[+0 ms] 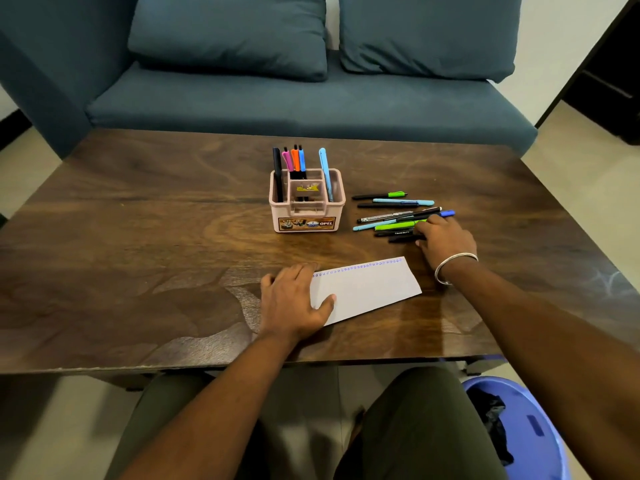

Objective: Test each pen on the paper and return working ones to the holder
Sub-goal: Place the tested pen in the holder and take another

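Observation:
A pink pen holder (pixel 307 206) stands mid-table with several pens upright in it. To its right lies a loose group of pens (pixel 391 216) in black, green and light blue. My right hand (pixel 445 242) rests on the near right end of that group, its fingers over the black pens; whether they pinch one is hidden. A white strip of paper (pixel 367 289) with a row of purple marks along its far edge lies in front of me. My left hand (pixel 294 299) presses flat on its left end, thumb on the sheet.
The wooden table (pixel 138 254) carries everything. A blue sofa (pixel 294 98) stands behind it. A blue plastic bin (pixel 519 427) sits on the floor at the lower right, beside my knees.

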